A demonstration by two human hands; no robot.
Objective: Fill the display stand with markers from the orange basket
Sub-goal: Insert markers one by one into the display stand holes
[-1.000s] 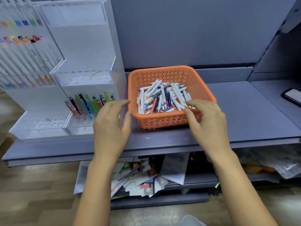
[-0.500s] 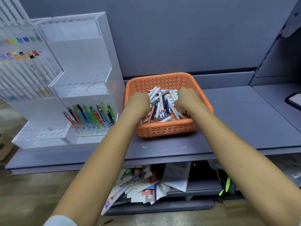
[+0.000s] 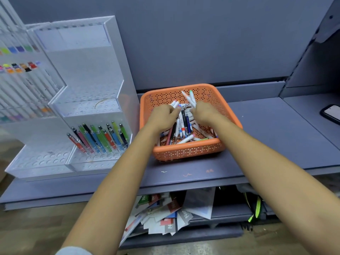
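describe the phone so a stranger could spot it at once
Take the grey shelf holding the orange basket and follow it to the view's right edge. The phone lies flat there, partly cut off: the only dark-rimmed slab with a pale screen.

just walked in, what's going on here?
A person has both hands in the orange basket on the grey shelf, picking out markers. The left hand grips a few, their caps poking out past the fingers. The right hand holds a couple more, pointing up. None of these has reached the display stand yet. It stands to the left, with coloured pens in a lower tier and open holes in the tier above.
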